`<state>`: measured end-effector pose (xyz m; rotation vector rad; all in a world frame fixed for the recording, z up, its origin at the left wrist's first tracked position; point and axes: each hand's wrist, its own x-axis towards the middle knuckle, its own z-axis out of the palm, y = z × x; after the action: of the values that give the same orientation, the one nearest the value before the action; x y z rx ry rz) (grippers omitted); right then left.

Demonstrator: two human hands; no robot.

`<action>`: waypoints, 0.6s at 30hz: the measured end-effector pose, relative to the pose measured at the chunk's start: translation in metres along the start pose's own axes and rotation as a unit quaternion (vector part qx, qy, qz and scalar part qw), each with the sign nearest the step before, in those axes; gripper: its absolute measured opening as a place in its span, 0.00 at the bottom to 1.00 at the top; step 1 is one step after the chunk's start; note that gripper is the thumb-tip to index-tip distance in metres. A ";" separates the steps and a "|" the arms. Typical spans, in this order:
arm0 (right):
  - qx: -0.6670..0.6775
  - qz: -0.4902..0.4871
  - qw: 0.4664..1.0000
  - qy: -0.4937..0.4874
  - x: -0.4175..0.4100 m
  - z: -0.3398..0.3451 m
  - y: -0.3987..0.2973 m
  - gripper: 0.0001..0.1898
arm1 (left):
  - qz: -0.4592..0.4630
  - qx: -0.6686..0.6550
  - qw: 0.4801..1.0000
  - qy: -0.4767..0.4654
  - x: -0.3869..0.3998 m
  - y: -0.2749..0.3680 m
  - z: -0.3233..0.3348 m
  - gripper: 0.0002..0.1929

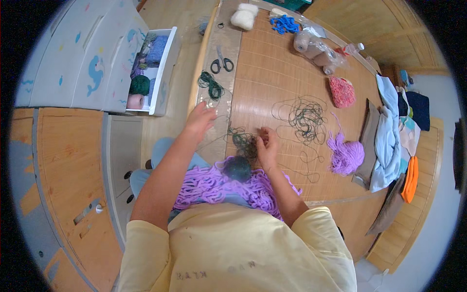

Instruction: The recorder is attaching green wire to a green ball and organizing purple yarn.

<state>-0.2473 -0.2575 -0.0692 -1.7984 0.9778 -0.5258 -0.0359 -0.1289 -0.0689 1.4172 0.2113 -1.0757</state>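
My left hand (200, 122) is over the mat's left edge, fingers spread, just below a dark green yarn bundle (211, 86). A thin strand runs close to its fingertips; whether it touches them is unclear. My right hand (267, 148) has curled fingers beside a dark green thread tangle (245, 142), and its grip is hard to make out. A dark green yarn ball (237, 169) rests in my lap on loose lilac chunky yarn (204, 184). Right of my right hand, a wider tangle of thin green thread (308, 120) spreads across the bamboo mat (262, 76).
Black-handled scissors (222, 64) lie at the upper left. Farther back are white yarn balls (244, 16), blue yarn (284, 24) and bagged brown cones (313, 49). To the right sit a pink knitted piece (342, 92) and lilac yarn (346, 155). An open drawer (164, 73) holds yarn.
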 end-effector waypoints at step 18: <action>0.110 0.054 0.980 -0.157 -0.020 -0.023 0.016 0.07 | 0.395 0.445 0.803 0.030 -0.044 -0.043 -0.011 0.16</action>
<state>-0.2814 -0.2576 -0.0724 -1.5613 0.7610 -0.2599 -0.0852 -0.0901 -0.0704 2.0767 -0.9066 -0.3829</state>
